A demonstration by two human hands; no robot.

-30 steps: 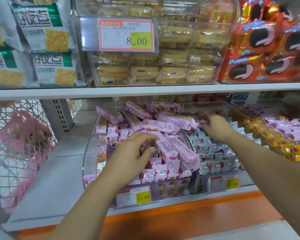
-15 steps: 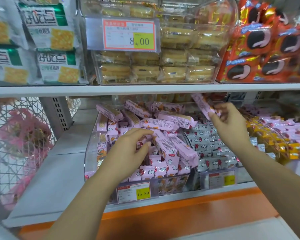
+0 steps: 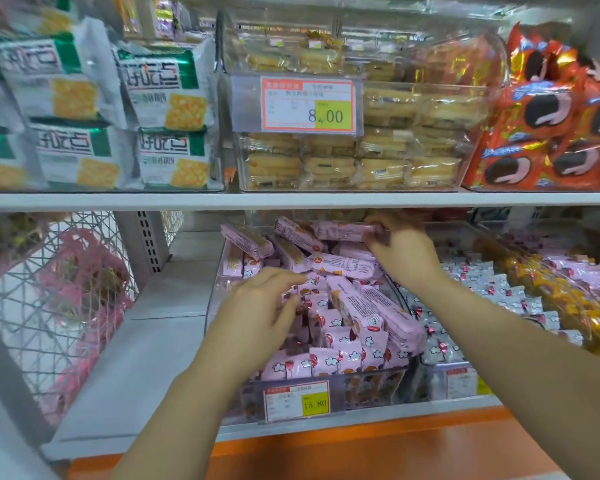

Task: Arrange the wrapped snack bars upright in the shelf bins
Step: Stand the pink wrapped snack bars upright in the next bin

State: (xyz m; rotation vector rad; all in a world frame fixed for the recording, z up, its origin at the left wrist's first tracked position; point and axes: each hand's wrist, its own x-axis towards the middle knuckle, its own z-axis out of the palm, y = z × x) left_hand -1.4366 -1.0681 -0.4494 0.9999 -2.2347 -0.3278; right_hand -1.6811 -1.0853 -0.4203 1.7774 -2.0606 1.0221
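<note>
Grips with the right hand [image 3: 406,251] one long pink snack bar [image 3: 343,231], fingers and thumb curled round its right end. Holds it level at the twelve o'clock end of the clear plastic bin [image 3: 215,289], long axis running nine to three o'clock, free end pointing to nine. Lays the left hand [image 3: 257,317] palm down at the bin's nine o'clock side, fingers stretched toward one o'clock over the small pink packets [image 3: 343,355], thumb tucked beneath; cannot tell whether anything is pinched. Shows those packets standing on end in tight rows toward six o'clock, in glossy film with crimped saw-tooth edges and a cloud-like print. Shows more long bars [image 3: 378,313] heaped loose on top, none upright: flat rectangular sticks in smooth pink wrap, some aimed from eleven to five o'clock, others lying across toward the rear. Carries a white-and-yellow price tag [image 3: 297,400] reading 15.80 on the bin's front wall. Borders, at three o'clock, silvery-white packets [image 3: 482,289], then yellow packets [image 3: 568,299] beyond. Places a pale wire mesh basket [image 3: 66,237] at nine o'clock. Stacks, on the white shelf board [image 3: 291,199] at twelve o'clock, clear-wrapped pale biscuits [image 3: 378,168] behind an 8.00 tag [image 3: 307,103], green-and-white cracker bags [image 3: 167,98] at ten, and shiny red-orange cookie packs [image 3: 551,133] at two.
</note>
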